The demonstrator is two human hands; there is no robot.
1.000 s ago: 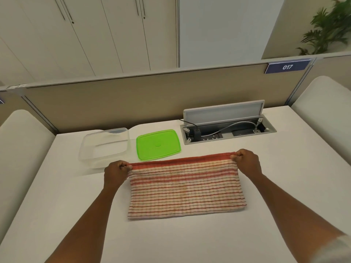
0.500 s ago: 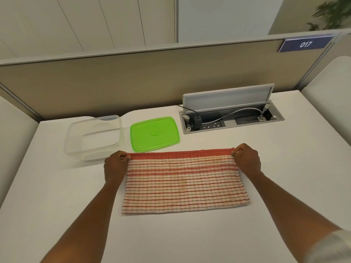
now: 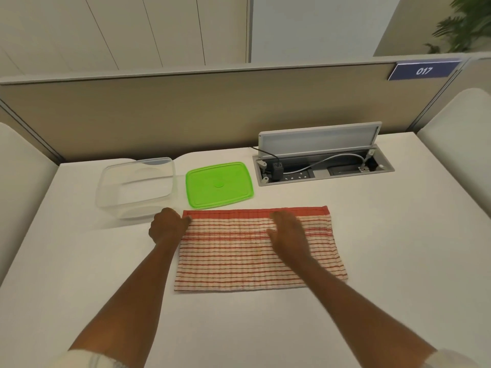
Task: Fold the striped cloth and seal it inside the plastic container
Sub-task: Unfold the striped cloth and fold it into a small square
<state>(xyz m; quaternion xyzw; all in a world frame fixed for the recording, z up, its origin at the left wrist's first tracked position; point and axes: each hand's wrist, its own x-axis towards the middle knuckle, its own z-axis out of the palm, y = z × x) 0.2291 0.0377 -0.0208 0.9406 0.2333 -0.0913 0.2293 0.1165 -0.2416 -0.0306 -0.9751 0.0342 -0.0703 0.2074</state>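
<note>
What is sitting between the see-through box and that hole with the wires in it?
The green lid lies flat on the table between the clear plastic container and the cable box, touching neither, as the head view shows.

I see the striped cloth [image 3: 259,248] lying flat on the white surface [image 3: 398,235], folded into a wide rectangle. My left hand [image 3: 167,225] is closed on its far left corner, while my right hand [image 3: 288,232] rests open over the cloth's middle, blurred. Just beyond the cloth sits the green lid [image 3: 219,185], with the clear plastic container [image 3: 136,187] beside it to the left, uncovered.
</note>
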